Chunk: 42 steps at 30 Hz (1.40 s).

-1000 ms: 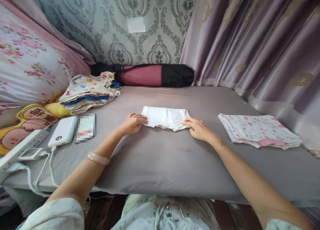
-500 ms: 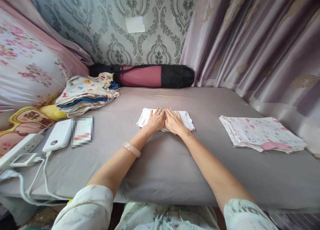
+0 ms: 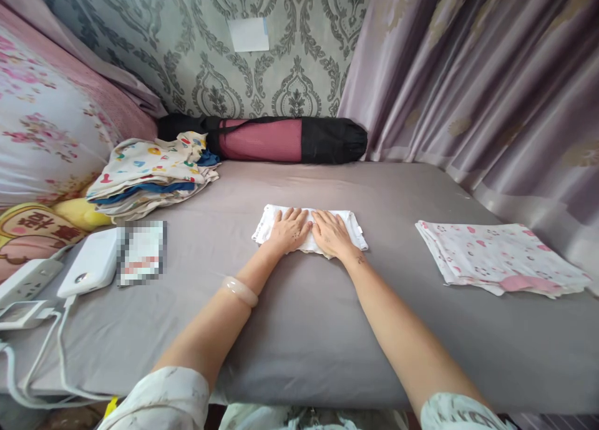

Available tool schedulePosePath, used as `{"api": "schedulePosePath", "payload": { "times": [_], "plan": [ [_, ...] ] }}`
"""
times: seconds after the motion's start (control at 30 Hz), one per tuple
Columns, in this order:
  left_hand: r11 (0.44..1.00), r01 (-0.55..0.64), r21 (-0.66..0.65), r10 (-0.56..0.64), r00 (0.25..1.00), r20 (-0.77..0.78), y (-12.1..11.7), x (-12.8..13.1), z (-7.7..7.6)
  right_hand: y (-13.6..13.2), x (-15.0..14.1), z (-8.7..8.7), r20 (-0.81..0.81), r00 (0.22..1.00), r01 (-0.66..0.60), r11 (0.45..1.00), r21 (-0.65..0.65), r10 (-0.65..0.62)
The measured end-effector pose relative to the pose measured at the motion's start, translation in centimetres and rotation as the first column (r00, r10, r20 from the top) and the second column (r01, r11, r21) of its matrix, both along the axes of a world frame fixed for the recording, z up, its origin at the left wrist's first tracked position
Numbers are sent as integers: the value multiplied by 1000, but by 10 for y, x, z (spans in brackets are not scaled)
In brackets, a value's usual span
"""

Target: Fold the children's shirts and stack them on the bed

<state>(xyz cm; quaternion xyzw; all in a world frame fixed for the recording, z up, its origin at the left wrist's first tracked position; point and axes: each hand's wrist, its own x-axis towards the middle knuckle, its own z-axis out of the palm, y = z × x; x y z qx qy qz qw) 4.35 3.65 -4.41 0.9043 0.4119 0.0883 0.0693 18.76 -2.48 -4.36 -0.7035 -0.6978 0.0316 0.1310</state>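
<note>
Leftmost, well to the side of the folded white cloth point(image 3: 266, 223), you have a white power strip point(image 3: 32, 279), and after it a white power bank point(image 3: 91, 263). Next, a little nearer to the cloth, lies a flat item point(image 3: 143, 253) too blurred to read. The pile of folded fabric point(image 3: 150, 168), printed on top with blue layers below, sits left of the cloth and farther from you. Beyond the cloth, a black-and-maroon roll bag point(image 3: 261, 141) stretches crosswise. Your left hand point(image 3: 289, 230) rests palm down on the cloth's left half, fingers extended, gripping nothing. The cloth lies on the grey sheet point(image 3: 304, 330), straight ahead of you. Your right hand point(image 3: 331, 233) is flat on its right half, fingers straightened, nothing grasped. Well to the cloth's right lies a folded pink-and-white printed textile point(image 3: 500, 255).
</note>
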Motion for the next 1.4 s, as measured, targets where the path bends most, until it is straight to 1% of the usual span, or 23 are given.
{"api": "schedulePosePath", "payload": {
  "times": [0.1,0.3,0.53,0.7,0.87,1.07,1.2,1.27,1.3,1.4],
  "plan": [
    [1000,-22,4,22,1000,15,3,-2,-2,1,3,-3,10,1000,27,1000,-3,-27],
    [994,-88,62,87,996,23,8,-11,-7,2,8,-7,22,993,115,993,10,-116],
    [982,-183,52,181,983,39,13,-22,-12,-3,12,-5,13,978,211,977,-22,-210],
    [969,-243,35,242,970,37,17,-34,-15,-6,21,-7,26,965,261,964,-51,-260],
    [973,-227,47,226,974,32,22,-47,-16,-9,33,-10,27,957,290,955,-67,-289],
    [975,-217,-37,217,976,-8,28,-56,-13,-11,39,-11,14,946,323,943,-80,-323],
    [976,-213,-52,212,977,-17,29,-57,-13,-11,39,-9,8,948,319,942,-102,-319],
    [977,-211,-28,211,977,-10,28,-56,-10,-12,38,-5,16,946,323,941,-95,-323],
    [978,-208,7,208,978,1,26,-54,-8,-13,37,-3,27,947,321,944,-72,-320],
    [972,-176,154,172,984,40,21,-47,-1,-14,32,4,71,958,275,960,58,-278]
  ]
}}
